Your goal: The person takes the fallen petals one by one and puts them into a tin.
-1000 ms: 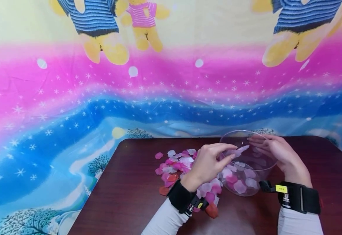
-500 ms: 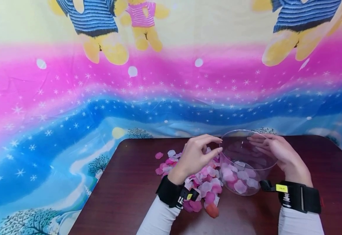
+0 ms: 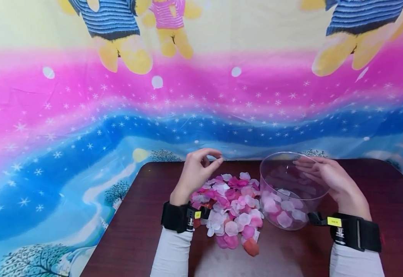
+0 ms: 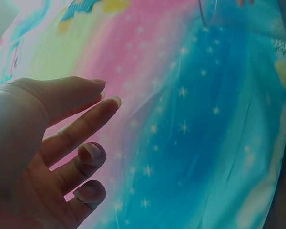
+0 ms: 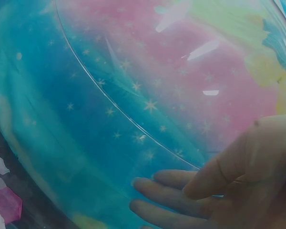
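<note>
A heap of pink, white and red fabric petals (image 3: 232, 207) lies on the dark wooden table (image 3: 142, 238). To its right stands a clear plastic bowl (image 3: 267, 181) with several petals (image 3: 284, 215) in the bottom. My right hand (image 3: 305, 167) grips the bowl's far right rim, thumb and fingers against the wall (image 5: 109, 109). My left hand (image 3: 217, 158) is raised above the heap's far left edge. Its thumb and forefinger are nearly together with nothing between them, and the other fingers (image 4: 88, 155) curl loosely.
A bright printed cloth (image 3: 84, 115) hangs behind the table and drapes down on the left. Bare tabletop lies left of the heap and right of the bowl. A red petal (image 3: 251, 247) lies nearest the table's front.
My left hand left the bowl's mouth, where it held a pale petal, and moved left and up over the heap, now empty. The right hand and bowl stayed put.
</note>
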